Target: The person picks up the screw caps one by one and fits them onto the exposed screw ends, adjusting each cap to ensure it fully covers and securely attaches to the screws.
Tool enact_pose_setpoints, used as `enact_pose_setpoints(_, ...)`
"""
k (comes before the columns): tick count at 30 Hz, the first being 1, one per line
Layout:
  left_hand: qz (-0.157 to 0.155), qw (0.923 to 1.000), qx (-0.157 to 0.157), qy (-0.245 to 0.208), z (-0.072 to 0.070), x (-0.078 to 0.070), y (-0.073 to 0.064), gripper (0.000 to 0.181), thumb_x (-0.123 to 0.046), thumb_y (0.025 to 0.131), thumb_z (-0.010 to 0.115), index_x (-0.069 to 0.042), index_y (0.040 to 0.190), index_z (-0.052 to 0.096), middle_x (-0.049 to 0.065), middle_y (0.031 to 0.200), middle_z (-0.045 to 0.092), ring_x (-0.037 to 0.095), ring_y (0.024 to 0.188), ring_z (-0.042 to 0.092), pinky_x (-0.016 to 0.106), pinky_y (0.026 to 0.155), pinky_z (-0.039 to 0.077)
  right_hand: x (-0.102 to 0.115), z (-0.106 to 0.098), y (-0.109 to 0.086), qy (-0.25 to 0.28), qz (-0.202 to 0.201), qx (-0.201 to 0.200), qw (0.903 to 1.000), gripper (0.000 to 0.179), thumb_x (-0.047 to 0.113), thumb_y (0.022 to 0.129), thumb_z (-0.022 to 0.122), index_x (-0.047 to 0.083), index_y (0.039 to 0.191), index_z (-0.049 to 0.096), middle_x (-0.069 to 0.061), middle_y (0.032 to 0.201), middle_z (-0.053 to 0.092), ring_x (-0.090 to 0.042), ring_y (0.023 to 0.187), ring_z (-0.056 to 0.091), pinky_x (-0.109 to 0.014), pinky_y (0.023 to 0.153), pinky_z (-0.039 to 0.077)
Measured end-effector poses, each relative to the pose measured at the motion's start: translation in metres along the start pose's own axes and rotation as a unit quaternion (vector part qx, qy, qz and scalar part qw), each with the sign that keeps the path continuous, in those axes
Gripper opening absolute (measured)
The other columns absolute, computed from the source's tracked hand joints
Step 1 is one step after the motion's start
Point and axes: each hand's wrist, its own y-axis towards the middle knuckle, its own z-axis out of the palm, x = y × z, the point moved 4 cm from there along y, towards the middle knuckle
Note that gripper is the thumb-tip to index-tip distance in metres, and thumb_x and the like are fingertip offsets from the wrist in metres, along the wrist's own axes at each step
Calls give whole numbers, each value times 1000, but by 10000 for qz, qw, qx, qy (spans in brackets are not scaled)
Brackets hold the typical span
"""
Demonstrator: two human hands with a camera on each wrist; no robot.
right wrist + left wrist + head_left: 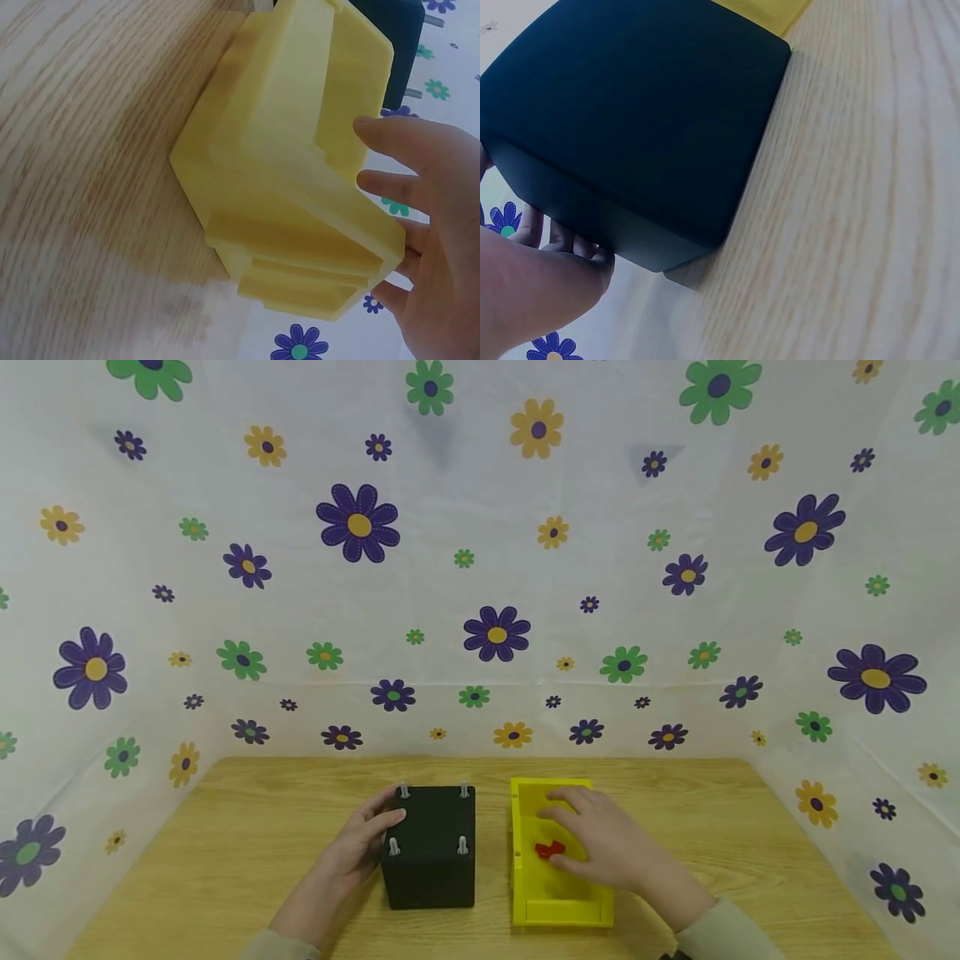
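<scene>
A black box (430, 878) stands upright on the wooden table, with metal pegs (462, 845) sticking up near its top corners. My left hand (362, 842) holds its left side, the thumb on the top edge and the fingers down the side and far face. To the right is a yellow open-fronted bin (564, 912) with a few small red pieces (550, 850) on its floor. Over this bin reaches my right hand (603, 842), fingers spread and slightly bent, thumb near the red pieces. In the right wrist view the right fingers (394, 142) are at the bin's rim, holding nothing visible.
Both containers stand on a light wooden table (247, 843), a narrow strip of wood between them. A white flowered cloth (450, 585) hangs behind the table and along both sides.
</scene>
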Motion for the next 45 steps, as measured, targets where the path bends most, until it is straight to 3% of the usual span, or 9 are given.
enact_pose_setpoints(9, 7, 10000, -41, 18, 0, 0, 0, 37, -11, 104, 57, -26, 137, 60, -12, 121, 62, 5, 101, 70, 24, 91, 58, 2, 4, 3, -218, -80, -27, 9997, 47, 37, 93, 80, 16, 134, 69, -11, 149, 60, -33, 138, 56, -56, 116, 47)
enact_pose_setpoints(17, -34, 9998, -186, 74, 1, 1, 1, 54, -12, 103, 58, -10, 156, 45, -10, 123, 61, 5, 102, 70, 23, 92, 57, 3, 11, 7, -381, -17, 133, 9992, 41, 35, 94, 80, 16, 129, 71, -10, 148, 61, -32, 138, 56, -55, 117, 46)
enact_pose_setpoints(22, -6, 9998, -181, 97, 1, 1, 0, 59, -11, 103, 57, -5, 159, 39, -12, 122, 62, 4, 102, 69, 23, 92, 56, 4, 14, 9, -490, 11, 260, 9985, 40, 35, 94, 79, 17, 129, 72, -10, 149, 61, -32, 138, 56, -55, 118, 46)
enact_pose_setpoints(29, -83, 9997, -208, 57, 1, 2, 1, 54, -13, 104, 57, -9, 156, 43, -12, 121, 63, 4, 102, 70, 23, 93, 56, 5, 17, 11, -606, 56, 288, 9977, 38, 33, 94, 80, 16, 127, 72, -10, 148, 61, -32, 137, 56, -55, 118, 46)
enact_pose_setpoints(36, -87, 9994, -334, 89, 1, 3, 0, 58, -13, 103, 58, -6, 158, 40, -8, 125, 60, 6, 103, 68, 23, 93, 56, 9, 18, 14, -729, 64, 222, 9971, 36, 30, 92, 82, 14, 124, 74, -11, 145, 63, -33, 135, 58, -54, 117, 46)
enact_pose_setpoints(45, -16, 9997, -224, 47, 1, 3, 2, 50, -12, 103, 58, -10, 153, 48, -10, 122, 62, 7, 103, 68, 24, 93, 56, 18, 19, 19, -1025, 44, 138, 9946, 25, 27, 97, 78, 12, 116, 75, -12, 139, 66, -33, 130, 62, -53, 114, 49)
